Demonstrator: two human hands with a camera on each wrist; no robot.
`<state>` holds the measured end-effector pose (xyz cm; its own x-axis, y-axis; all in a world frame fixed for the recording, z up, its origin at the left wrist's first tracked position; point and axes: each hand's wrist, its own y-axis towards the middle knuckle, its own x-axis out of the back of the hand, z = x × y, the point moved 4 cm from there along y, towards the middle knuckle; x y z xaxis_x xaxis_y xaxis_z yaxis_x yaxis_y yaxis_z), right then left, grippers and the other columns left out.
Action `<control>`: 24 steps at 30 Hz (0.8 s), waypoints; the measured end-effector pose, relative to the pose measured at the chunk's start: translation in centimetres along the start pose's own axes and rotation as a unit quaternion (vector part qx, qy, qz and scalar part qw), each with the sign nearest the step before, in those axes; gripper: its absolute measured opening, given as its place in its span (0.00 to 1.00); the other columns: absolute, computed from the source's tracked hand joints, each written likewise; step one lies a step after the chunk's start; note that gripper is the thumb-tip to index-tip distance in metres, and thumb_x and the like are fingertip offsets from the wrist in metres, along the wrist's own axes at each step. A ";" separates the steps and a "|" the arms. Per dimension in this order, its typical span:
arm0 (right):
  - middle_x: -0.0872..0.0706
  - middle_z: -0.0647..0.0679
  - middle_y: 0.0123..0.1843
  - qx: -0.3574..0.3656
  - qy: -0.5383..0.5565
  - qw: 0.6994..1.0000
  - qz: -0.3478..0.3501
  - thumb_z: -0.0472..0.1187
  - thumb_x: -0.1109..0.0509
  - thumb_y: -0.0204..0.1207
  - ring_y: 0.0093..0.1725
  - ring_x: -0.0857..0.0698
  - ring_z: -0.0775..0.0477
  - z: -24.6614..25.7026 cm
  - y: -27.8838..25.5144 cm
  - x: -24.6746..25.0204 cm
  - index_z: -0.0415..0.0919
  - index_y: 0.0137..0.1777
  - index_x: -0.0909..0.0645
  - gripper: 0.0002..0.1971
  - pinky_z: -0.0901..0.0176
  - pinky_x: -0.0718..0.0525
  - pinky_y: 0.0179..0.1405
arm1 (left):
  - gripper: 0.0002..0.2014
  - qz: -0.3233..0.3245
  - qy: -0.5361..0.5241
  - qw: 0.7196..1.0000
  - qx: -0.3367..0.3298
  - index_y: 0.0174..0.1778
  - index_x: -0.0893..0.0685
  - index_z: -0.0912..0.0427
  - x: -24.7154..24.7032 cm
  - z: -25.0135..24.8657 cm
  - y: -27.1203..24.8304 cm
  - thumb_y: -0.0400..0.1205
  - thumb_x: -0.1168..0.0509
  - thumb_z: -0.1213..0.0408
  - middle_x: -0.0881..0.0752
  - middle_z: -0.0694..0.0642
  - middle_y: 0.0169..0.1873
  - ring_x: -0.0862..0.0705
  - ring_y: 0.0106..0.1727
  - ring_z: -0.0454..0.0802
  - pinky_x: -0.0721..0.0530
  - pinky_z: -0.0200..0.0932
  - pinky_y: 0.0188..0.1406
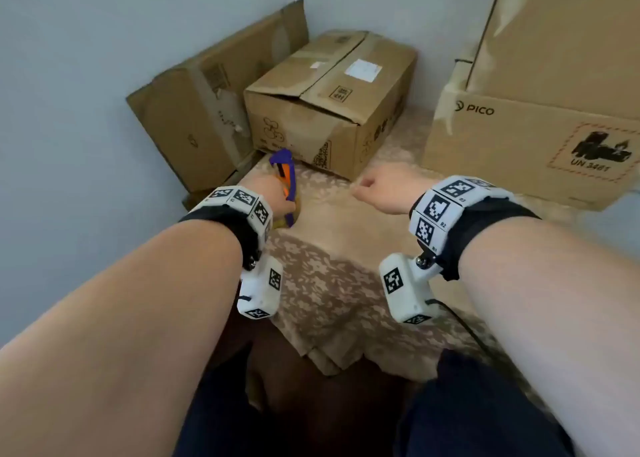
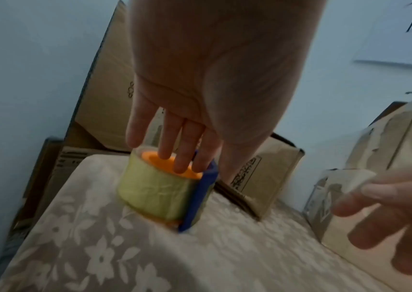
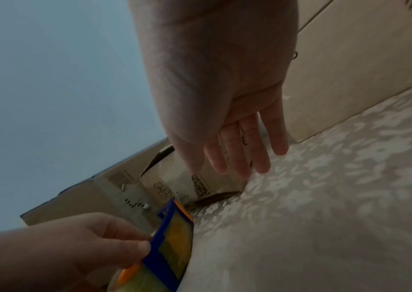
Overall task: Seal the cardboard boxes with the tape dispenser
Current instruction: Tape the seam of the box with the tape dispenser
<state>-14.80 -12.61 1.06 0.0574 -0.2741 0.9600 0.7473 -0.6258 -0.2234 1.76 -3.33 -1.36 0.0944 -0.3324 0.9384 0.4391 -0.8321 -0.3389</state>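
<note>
The tape dispenser (image 1: 284,176), a blue frame with an orange core and a yellowish roll, stands on the floral cloth just in front of the medium cardboard box (image 1: 332,100). My left hand (image 1: 273,195) grips it. In the left wrist view the fingers (image 2: 182,158) reach into the orange core of the dispenser (image 2: 160,189). In the right wrist view the thumb presses on the blue frame of the dispenser (image 3: 172,237). My right hand (image 1: 372,188) hovers empty near the box's front right corner, fingers (image 3: 240,158) relaxed. The box's top flaps are folded down, and the front edge gapes slightly.
A flattened carton (image 1: 207,110) leans against the wall left of the box. Two large PICO boxes (image 1: 519,138) are stacked at the right. The floral tablecloth (image 1: 329,283) covers the surface between them and my legs. A pale wall runs along the left and back.
</note>
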 end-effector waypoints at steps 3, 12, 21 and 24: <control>0.14 0.39 0.61 -0.002 0.015 0.999 0.031 0.54 0.45 0.86 0.58 0.16 0.39 0.9 1.1 -0.6 0.34 0.63 0.16 0.26 0.50 0.18 0.58 | 0.17 0.005 -0.012 1.000 0.001 0.49 0.15 0.62 -1.0 0.7 1.0 0.83 0.39 0.51 0.14 0.60 0.46 0.17 0.50 0.57 0.21 0.47 0.49; 0.11 0.38 0.55 -0.041 0.243 0.965 0.087 0.59 0.48 0.85 0.53 0.12 0.38 4.0 3.9 -0.5 0.33 0.63 0.20 0.29 0.42 0.17 0.61 | 0.11 -0.047 -0.142 0.989 -0.013 0.45 0.15 0.64 2.3 0.9 -1.7 0.84 0.39 0.60 0.23 0.54 0.28 0.23 0.38 0.55 0.31 0.44 0.33; 0.13 0.39 0.55 -0.121 0.524 0.835 0.116 0.63 0.34 0.76 0.47 0.11 0.38 1.2 1.6 0.7 0.42 0.63 0.22 0.27 0.43 0.12 0.49 | 0.05 0.070 -0.486 0.868 -0.070 0.48 0.12 0.63 4.9 -2.7 -3.4 0.79 0.30 0.67 0.13 0.54 0.33 0.15 0.36 0.44 0.12 0.52 0.48; 0.13 0.40 0.53 -0.150 0.602 0.778 0.097 0.51 0.31 0.79 0.40 0.12 0.44 -0.7 -0.3 1.5 0.39 0.67 0.24 0.21 0.52 0.12 0.30 | 0.03 0.093 -0.505 0.852 -0.101 0.46 0.14 0.61 5.2 -6.1 -3.8 0.81 0.33 0.68 0.15 0.50 0.30 0.17 0.30 0.38 0.14 0.49 0.46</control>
<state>-15.41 -13.39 2.44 -0.6469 -0.7572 0.0903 0.6031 -0.5805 -0.5470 -4.91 -4.62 4.35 0.9108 0.0004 0.4128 0.1800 -0.9002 -0.3964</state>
